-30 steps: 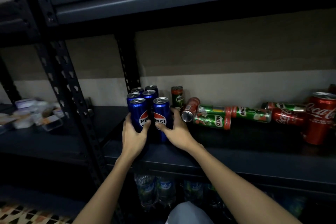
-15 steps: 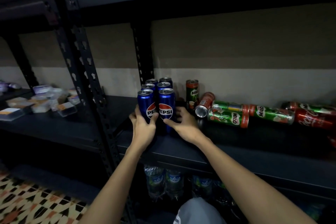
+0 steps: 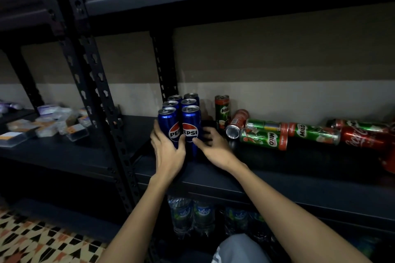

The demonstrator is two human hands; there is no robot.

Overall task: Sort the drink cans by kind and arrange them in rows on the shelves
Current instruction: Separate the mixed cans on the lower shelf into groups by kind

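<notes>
From the head camera, six blue Pepsi cans point(image 3: 179, 113) stood upright in two rows of three at the left end of the dark shelf point(image 3: 213, 179), close against the rear upright post point(image 3: 164, 64). The left hand point(image 3: 167, 152) wrapped the near-left can point(image 3: 167, 124), thumb across its front and fingers curled round its left side. The right hand point(image 3: 215, 148) lay beside the near-right can point(image 3: 190, 125), thumb tip touching its label, the other fingers spread and loosely bent to the can's right, not closed round it.

Just right of the group one Milo can point(image 3: 222, 111) stood upright. A red can point(image 3: 236, 124) leaned on its side next to it, open end toward the camera. Further right, green Milo cans point(image 3: 264, 137) and a red Coca-Cola can point(image 3: 363, 140) lay on their sides in a loose heap.

On the shelf below stood water bottles point(image 3: 192, 215). To the far left, on a neighbouring shelf, lay small clear packets point(image 3: 53, 121). Patterned floor tiles point(image 3: 32, 239) showed at the lower left.
</notes>
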